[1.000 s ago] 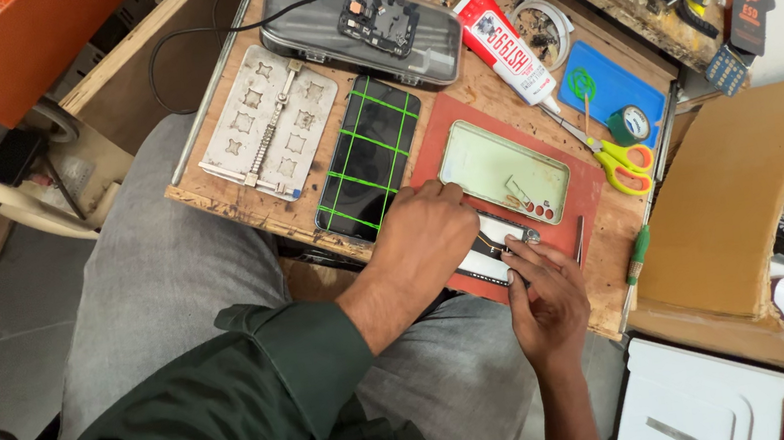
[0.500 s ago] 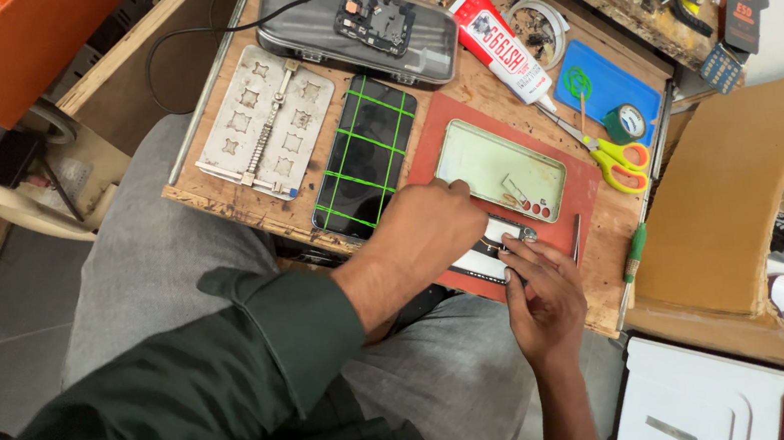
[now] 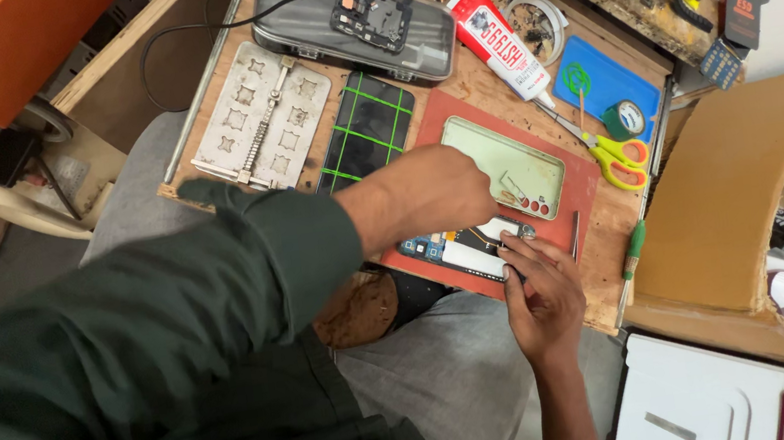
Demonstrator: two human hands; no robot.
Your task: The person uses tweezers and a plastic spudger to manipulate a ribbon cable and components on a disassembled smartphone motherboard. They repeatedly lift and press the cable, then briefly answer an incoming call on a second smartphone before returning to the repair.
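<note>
Currently, an opened phone (image 3: 464, 249) with its blue circuit board exposed lies on the red work mat (image 3: 581, 187), at the mat's near edge. The left hand (image 3: 429, 197) is laid over the phone's upper end, at the mat's left half; its grip is hidden beneath the knuckles, so whether it is spread or pressed together cannot be told. The right hand (image 3: 543, 291) is placed at the near edge of the mat, with its fingertips (image 3: 509, 247) pressed together against the phone's right end beside a small metal part; what is pinched, if anything, is too small to tell.

Compared with half a second earlier, the left forearm and green sleeve (image 3: 219, 283) have swung further across the view, and the camera has come nearer to the mat; the hands themselves have kept their places on the phone. This is judged to mean that the same fine step on the board is being continued, with the phone steadied rather than moved.

A pale green parts tray (image 3: 505, 160) rests on the mat's far half, holding small red pieces. Scissors (image 3: 618, 158) with yellow handles lie just right of the mat. A dark panel with green lines (image 3: 368, 127) lies left of the mat, and a white glue tube (image 3: 498, 43) lies beyond the mat on the tabletop (image 3: 610, 262).
</note>
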